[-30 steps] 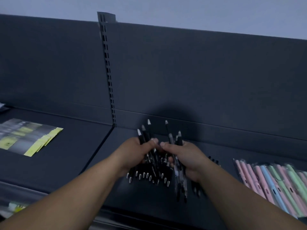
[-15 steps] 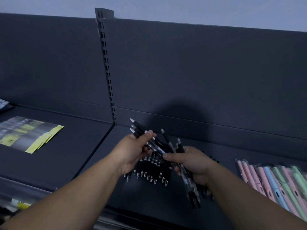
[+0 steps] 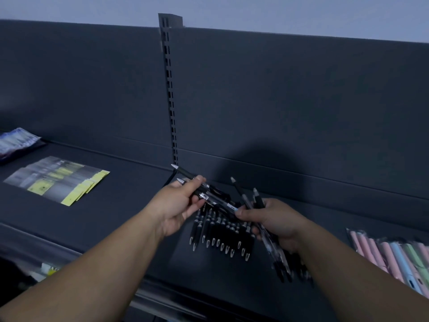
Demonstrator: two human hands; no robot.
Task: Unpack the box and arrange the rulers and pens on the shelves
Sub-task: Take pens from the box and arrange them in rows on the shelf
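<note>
A: Right hand [image 3: 276,219] clasped a loose bundle of black pens [image 3: 279,263] over the shelf [image 3: 220,280]. Left hand [image 3: 178,205] pinched two pens [image 3: 190,175] at mid-barrel.
B: Handling?
A: Judged light, stiff, smooth — liable to slide. Take barrels, not tips. Beyond, the laid row [image 3: 220,233] rested on the shelf.

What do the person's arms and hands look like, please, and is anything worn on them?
The left hand and right hand are bare: no gloves, no rings that show. The left forearm and right forearm are uncovered up to the frame's edge, with no sleeve, watch or bracelet in view. The dim light could hide small marks.
</note>
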